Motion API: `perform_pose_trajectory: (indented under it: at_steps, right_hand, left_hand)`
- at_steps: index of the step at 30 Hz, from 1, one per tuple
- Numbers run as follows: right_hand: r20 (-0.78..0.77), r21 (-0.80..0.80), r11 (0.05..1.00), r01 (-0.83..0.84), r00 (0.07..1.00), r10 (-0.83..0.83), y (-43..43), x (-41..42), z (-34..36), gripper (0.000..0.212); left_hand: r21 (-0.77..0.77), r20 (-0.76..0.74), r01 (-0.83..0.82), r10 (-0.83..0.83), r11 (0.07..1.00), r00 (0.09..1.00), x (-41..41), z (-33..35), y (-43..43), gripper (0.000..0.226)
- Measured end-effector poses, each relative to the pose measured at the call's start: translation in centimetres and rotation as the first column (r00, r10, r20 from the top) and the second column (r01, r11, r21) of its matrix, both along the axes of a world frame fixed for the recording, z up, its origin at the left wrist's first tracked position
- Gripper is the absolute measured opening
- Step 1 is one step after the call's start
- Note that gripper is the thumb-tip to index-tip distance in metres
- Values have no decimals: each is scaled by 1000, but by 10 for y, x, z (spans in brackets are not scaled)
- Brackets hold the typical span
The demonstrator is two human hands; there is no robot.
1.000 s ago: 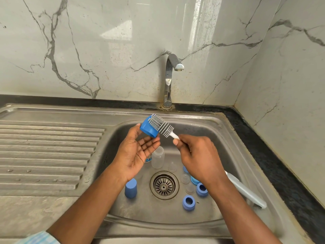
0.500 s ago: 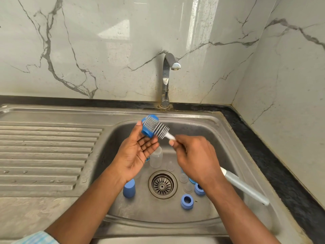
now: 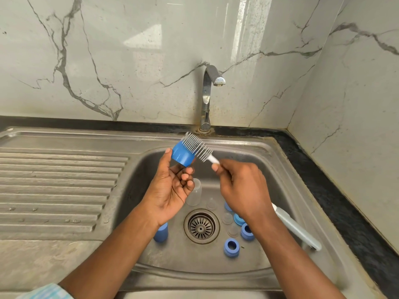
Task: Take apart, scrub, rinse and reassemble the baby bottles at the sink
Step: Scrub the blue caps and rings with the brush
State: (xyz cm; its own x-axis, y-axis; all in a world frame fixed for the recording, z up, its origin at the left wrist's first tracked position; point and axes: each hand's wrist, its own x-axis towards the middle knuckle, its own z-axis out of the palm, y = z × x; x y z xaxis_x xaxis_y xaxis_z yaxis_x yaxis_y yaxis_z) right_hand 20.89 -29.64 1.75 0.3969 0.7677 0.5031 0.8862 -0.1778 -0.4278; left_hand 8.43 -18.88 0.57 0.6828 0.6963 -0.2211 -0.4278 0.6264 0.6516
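My left hand (image 3: 172, 190) pinches a blue bottle cap (image 3: 182, 155) between thumb and fingertips above the sink basin. My right hand (image 3: 241, 188) grips the white handle of a bottle brush (image 3: 197, 147), whose grey bristles lie against the cap's far side. The brush's long handle end (image 3: 295, 229) sticks out behind my right wrist. Down in the basin stand a clear bottle (image 3: 194, 195), another blue cap (image 3: 160, 233), three blue collar rings (image 3: 231, 248) and clear teats (image 3: 227, 218) around the drain (image 3: 201, 226).
A steel tap (image 3: 210, 91) rises behind the basin, no water running. The ribbed draining board (image 3: 56, 186) lies to the left. A black counter strip (image 3: 336, 197) and marble walls close off the right and back.
The cap has turned in my left hand, its side wall now facing me. The brush has slid up along the cap's far side, and my left fingers have curled in more.
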Motion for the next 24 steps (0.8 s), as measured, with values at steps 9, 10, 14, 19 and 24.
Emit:
perform_pose_trajectory:
  at_steps: [9, 10, 14, 19, 24]
  right_hand:
    - [9, -24, 997, -70, 997, 71, -4, -1, -1, 35]
    - [-5, 3, 1000, -22, 1000, 22, -3, 1, 1, 30]
    - [-76, 76, 993, 88, 994, -82, -9, 17, 4, 37]
    - [-115, -65, 995, -81, 991, 74, -14, 15, 2, 35]
    - [-118, -70, 998, -2, 993, -6, -6, 16, 1, 37]
  left_hand:
    - [-2, 53, 0, 0, 1000, 999, 0, -2, 2, 46]
    - [13, 46, 16, -16, 1000, 999, 0, -2, 2, 45]
    - [289, -82, 17, 7, 957, 997, 0, -3, 5, 39]
    - [382, -67, -107, 143, 918, 988, -4, -14, 16, 60]
    - [569, -99, -36, 112, 821, 989, -6, -20, 16, 66]
